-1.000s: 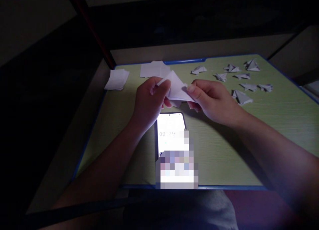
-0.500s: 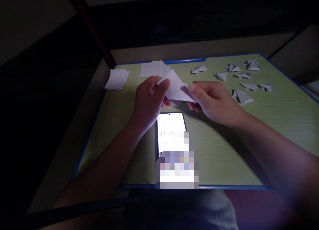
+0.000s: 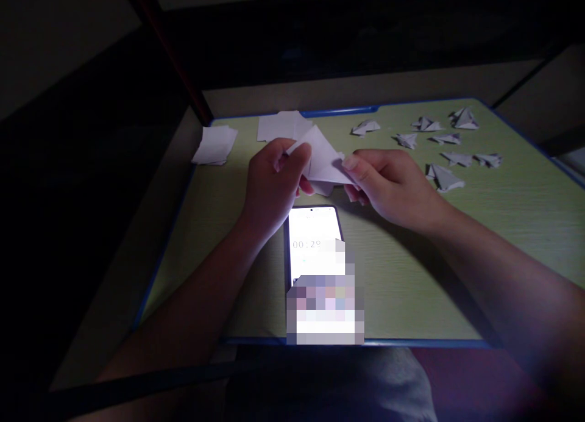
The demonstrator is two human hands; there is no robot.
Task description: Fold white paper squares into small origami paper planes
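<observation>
Between my two hands, above the table, is a folded sheet of white paper (image 3: 322, 160) with a peak pointing up and a lower flap hanging beneath. My left hand (image 3: 276, 181) pinches its left side, thumb on the front face and fingers curled behind. At the right corner, my right hand (image 3: 388, 184) grips the paper between thumb and fingers. Just below the hands a lit phone (image 3: 315, 227) lies on the table, its screen reading 00:29 and its lower part blurred out.
The light green table (image 3: 457, 275) has a blue edge. At the back left lie a stack of white paper (image 3: 214, 146) and another pile of sheets (image 3: 276, 127). Several folded paper figures, one a larger piece (image 3: 444, 178), spread over the back right.
Almost nothing differs. The hands keep the same hold, and the right end of the folded paper sits very slightly more to the left.
</observation>
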